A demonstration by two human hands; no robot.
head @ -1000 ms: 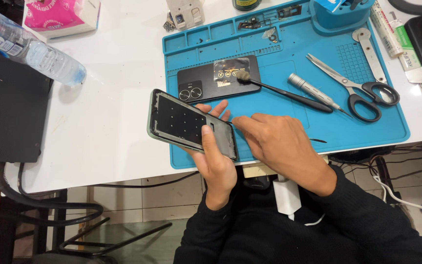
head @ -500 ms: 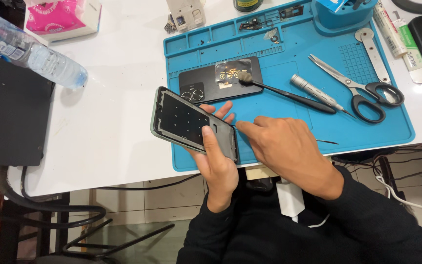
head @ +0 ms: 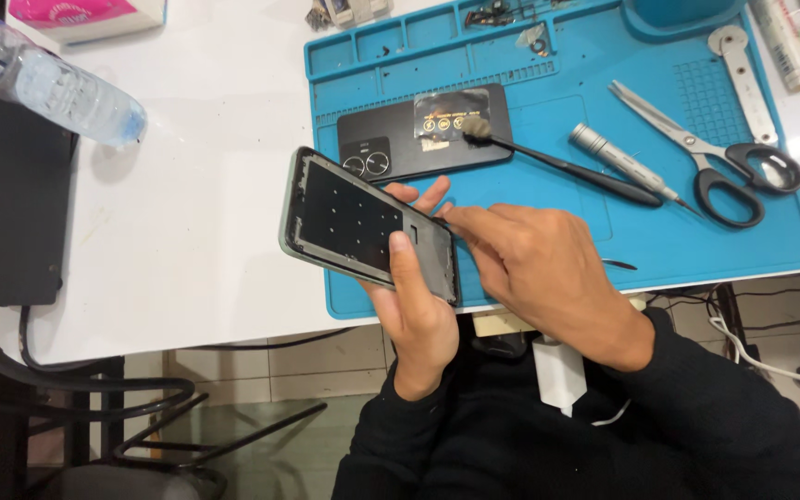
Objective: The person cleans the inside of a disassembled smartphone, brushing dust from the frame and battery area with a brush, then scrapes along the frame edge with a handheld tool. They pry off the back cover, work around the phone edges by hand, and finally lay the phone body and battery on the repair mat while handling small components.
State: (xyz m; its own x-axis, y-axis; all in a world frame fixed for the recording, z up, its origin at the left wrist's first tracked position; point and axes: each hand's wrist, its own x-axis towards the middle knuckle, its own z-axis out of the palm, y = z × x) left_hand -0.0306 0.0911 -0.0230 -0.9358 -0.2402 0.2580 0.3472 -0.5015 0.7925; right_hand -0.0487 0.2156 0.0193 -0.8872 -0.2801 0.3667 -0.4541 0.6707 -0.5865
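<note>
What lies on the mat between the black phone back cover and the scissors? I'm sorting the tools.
In the head view, between the back cover and scissors lie a black brush and a silver screwdriver.

Blue work mat [head: 752,231] on white table [head: 206,185]. Black phone back cover [head: 423,134] flat on mat, camera rings toward left end. Black brush [head: 557,167] lying with head on cover, handle running right. Silver screwdriver [head: 624,165] just beside brush. Black-handled scissors [head: 715,153] right of screwdriver, metal wrench-like tool [head: 741,74] above them. Clear plastic bottle [head: 43,83] on its side at table's left. Pink-and-white box [head: 85,14] at top edge. Black flat panel [head: 6,194] at far left.
</note>
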